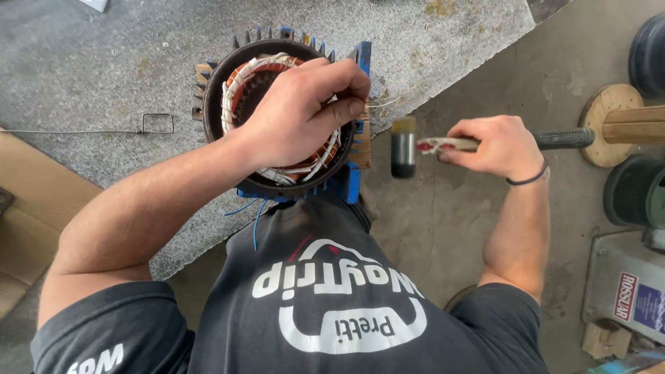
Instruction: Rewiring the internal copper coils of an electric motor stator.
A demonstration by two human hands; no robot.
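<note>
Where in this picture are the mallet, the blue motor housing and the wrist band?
mallet (403, 147), head camera, on its dark head.
blue motor housing (352, 181), head camera, on its blue outer fin at the lower right.
wrist band (528, 180), head camera, on the black band at the right wrist.

A worn grey carpet-like mat (83, 62) covers the ground from nine to twelve o'clock, its edge running diagonally. Bare, stained concrete floor (450, 221) fills the middle and three o'clock side. Flattened brown cardboard (28, 208) lies at nine o'clock. A thin bent steel wire (138, 128) rests on the mat. At three o'clock stand a round wooden spool (609, 125) and dark reels (634, 190). Daylight is even and soft.
</note>
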